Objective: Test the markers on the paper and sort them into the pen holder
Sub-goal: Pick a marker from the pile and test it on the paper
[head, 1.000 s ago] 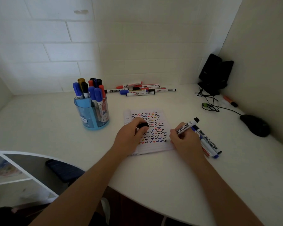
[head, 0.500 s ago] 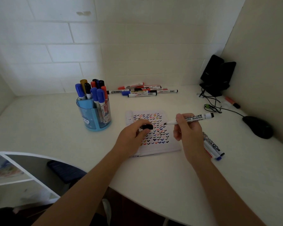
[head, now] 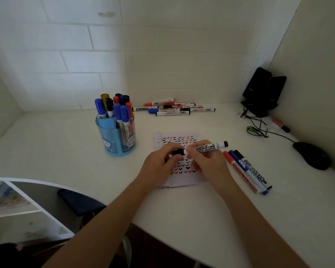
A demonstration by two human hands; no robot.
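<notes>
Marker [head: 209, 147] held level over the checkmarked paper [head: 179, 139], black tail pointing to 3 o'clock, tip end at the black cap [head: 179, 151]. Gripped near that tip end by the right hand [head: 209, 163], most of the barrel sticking out past the grip toward 3 o'clock. Cap pinched in the left hand [head: 160, 164], at 9 o'clock of the marker. At 4 o'clock of the right hand, three capped markers [head: 248, 171] side by side on the table [head: 201, 209]. At 10 o'clock, blue pen holder [head: 115, 138] full of markers; at 12 o'clock, loose pile of markers [head: 174, 110] by the wall.
</notes>
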